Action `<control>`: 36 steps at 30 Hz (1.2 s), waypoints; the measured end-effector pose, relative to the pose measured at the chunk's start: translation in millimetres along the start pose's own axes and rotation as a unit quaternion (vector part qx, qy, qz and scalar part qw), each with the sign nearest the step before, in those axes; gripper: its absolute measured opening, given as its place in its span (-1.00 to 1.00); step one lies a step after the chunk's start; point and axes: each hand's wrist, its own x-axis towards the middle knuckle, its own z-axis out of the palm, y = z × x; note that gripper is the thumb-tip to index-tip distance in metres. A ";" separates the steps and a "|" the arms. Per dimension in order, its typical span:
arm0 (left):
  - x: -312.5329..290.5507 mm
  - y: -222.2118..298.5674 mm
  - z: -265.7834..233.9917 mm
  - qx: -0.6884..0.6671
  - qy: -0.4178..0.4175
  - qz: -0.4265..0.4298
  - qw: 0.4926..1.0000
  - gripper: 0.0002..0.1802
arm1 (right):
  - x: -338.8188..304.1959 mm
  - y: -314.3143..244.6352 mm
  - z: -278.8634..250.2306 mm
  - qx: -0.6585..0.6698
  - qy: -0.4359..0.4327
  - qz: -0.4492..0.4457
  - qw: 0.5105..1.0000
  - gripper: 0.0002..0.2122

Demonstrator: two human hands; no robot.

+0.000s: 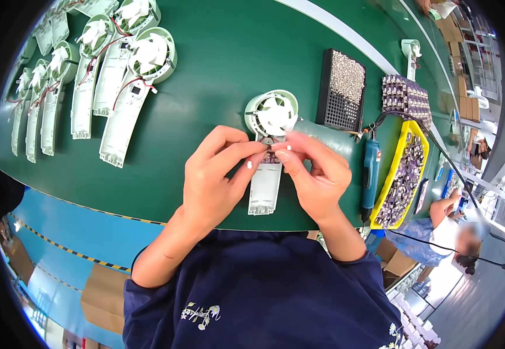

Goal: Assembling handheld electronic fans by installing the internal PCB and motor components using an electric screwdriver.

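Note:
In front of me on the green table lies a pale green handheld fan half [265, 189], its handle toward me and its round head [271, 114] with white blades pointing away. A small purple circuit board [269, 157] shows in the handle just below the head. My left hand [217, 174] comes over it from the left, thumb and forefinger pinched at the neck of the fan. From the right, my right hand [317, 171] pinches at the same spot, its fingertips close to the left ones. Whatever small part the fingers hold is hidden between them.
Several similar fan halves [127, 116] with red wires lie at the left. To the right are a black tray [341, 90] of small metal parts, a blue electric screwdriver [371, 168] with a black cord, stacked purple boards [404, 96] and a yellow bin [393, 174]. Another person [447, 232] sits at far right.

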 end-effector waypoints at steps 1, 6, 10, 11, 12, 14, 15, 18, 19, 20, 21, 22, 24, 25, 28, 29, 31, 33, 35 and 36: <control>-0.3 0.1 0.8 -0.001 0.000 -0.003 1.000 -0.78 | -2.1 -0.2 1.4 0.027 0.042 0.045 0.998 -0.85; 1.0 1.0 2.1 0.001 0.011 -0.025 1.000 -0.79 | 2.2 17.7 -7.7 0.008 0.035 -0.050 0.998 -0.86; 2.6 2.3 2.4 0.001 0.006 -0.031 1.000 -0.80 | 7.6 10.6 -19.4 -0.087 -0.017 -0.090 0.992 -0.87; 3.0 2.5 2.1 0.001 0.005 -0.031 0.999 -0.80 | 7.4 10.1 -21.5 -0.088 -0.022 -0.088 0.992 -0.87; 2.8 2.8 1.8 0.000 0.005 -0.032 0.999 -0.80 | 7.6 9.9 -23.1 -0.075 -0.035 -0.074 0.994 -0.87; 2.2 2.1 1.7 -0.008 0.005 -0.037 0.999 -0.80 | 10.7 9.9 -25.7 -0.064 -0.052 -0.061 0.995 -0.87; 1.6 2.1 1.6 -0.015 0.002 -0.038 0.999 -0.80 | 12.8 9.6 -26.8 -0.090 -0.057 -0.086 0.991 -0.87; -0.6 4.3 2.3 -0.022 0.000 -0.049 0.999 -0.79 | 17.8 -0.8 -31.8 -0.183 -0.081 -0.120 0.972 -0.85; 0.4 3.0 4.0 -0.026 0.006 -0.051 0.998 -0.79 | 22.0 -7.9 -34.9 -0.249 -0.089 -0.129 0.956 -0.83; -0.6 1.9 3.9 -0.021 0.008 -0.041 0.999 -0.79 | 27.9 -18.7 -38.7 -0.324 -0.122 -0.163 0.924 -0.80; -1.6 0.6 3.8 -0.015 0.010 -0.031 0.999 -0.79 | 33.4 -29.3 -40.0 -0.325 -0.130 -0.165 0.922 -0.80; -2.1 0.4 3.4 -0.018 0.015 -0.035 0.999 -0.79 | 38.2 -40.9 -40.8 -0.389 -0.187 -0.179 0.884 -0.79; -3.0 0.1 2.4 -0.017 0.017 -0.027 0.999 -0.79 | 45.4 -54.2 -37.7 -0.461 -0.264 -0.211 0.821 -0.79; -3.0 -0.4 2.2 -0.020 0.022 -0.029 0.999 -0.79 | 48.6 -58.3 -34.7 -0.462 -0.269 -0.212 0.818 -0.79; -3.4 -0.6 2.3 -0.022 0.023 -0.031 0.999 -0.81 | 54.1 -65.3 -27.2 -0.495 -0.340 -0.208 0.772 -0.80; -3.1 -0.1 3.5 -0.024 0.017 -0.035 0.999 -0.82 | 55.3 -65.8 -25.8 -0.508 -0.354 -0.211 0.756 -0.81; -3.7 0.0 4.4 -0.026 0.016 -0.043 0.999 -0.84 | 57.1 -66.9 -23.2 -0.519 -0.373 -0.217 0.738 -0.82; -5.5 -1.2 4.2 -0.032 0.019 -0.041 0.998 -0.84 | 58.8 -68.1 -20.8 -0.544 -0.382 -0.217 0.715 -0.82; -6.3 -1.4 4.3 -0.035 0.020 -0.042 0.998 -0.83 | 60.6 -70.2 -18.5 -0.544 -0.388 -0.222 0.710 -0.83; -6.8 -1.5 4.3 -0.036 0.016 -0.040 0.998 -0.82 | 61.5 -71.2 -17.4 -0.544 -0.390 -0.225 0.708 -0.84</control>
